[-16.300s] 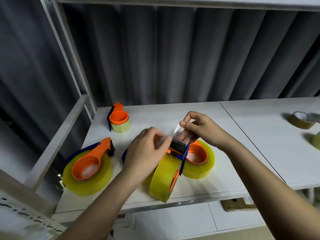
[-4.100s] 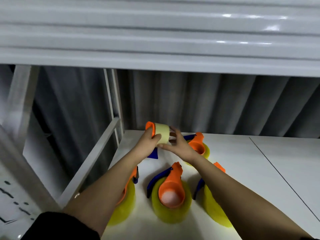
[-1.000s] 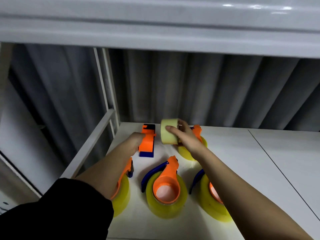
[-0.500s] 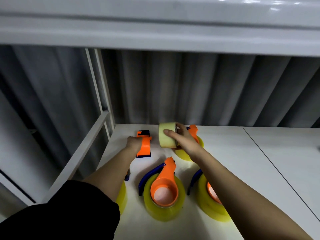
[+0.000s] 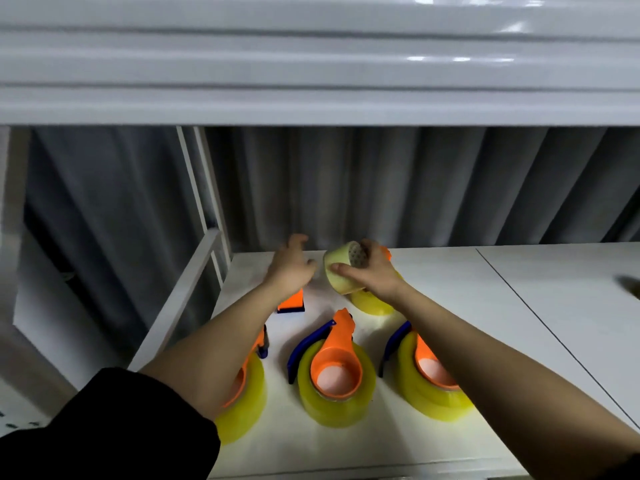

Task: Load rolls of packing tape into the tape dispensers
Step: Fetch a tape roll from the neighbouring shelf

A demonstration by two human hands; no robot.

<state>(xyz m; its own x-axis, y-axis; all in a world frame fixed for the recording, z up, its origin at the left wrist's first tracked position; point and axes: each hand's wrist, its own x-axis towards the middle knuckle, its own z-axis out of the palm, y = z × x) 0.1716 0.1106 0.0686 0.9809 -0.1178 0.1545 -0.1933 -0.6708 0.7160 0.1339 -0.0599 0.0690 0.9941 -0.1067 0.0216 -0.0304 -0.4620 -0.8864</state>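
- Gripping a small pale roll of tape (image 5: pixel 341 271), the right hand (image 5: pixel 372 273) has its thumb on the near side of the roll and its fingers curled over the far rim; the roll is tilted, its cardboard core facing up and away.
- The roll is held above the white table (image 5: pixel 450 299), just over a loaded dispenser at the back (image 5: pixel 374 303), whose yellow tape shows under the hand and whose orange tip peeks out behind the fingers.
- The left hand (image 5: pixel 291 268) hovers with fingers spread and relaxed, holding nothing; the index finger points up and away, the thumb points toward the roll but stays apart from it.
- Beneath the left wrist lies an empty orange dispenser (image 5: pixel 292 303) with a blue base edge, on the table; whether the hand touches it cannot be told.
- Nearer the person stand three loaded dispensers in a row: a middle one (image 5: pixel 334 375) with orange hub and blue handle, a right one (image 5: pixel 429 379) partly covered by the right forearm, and a left one (image 5: pixel 244 393) mostly hidden under the left forearm.
- A black sleeve (image 5: pixel 114 424) covers the left upper arm.
- A grey curtain (image 5: pixel 381 185) hangs behind the table, and a white shelf (image 5: pixel 311 64) spans above.
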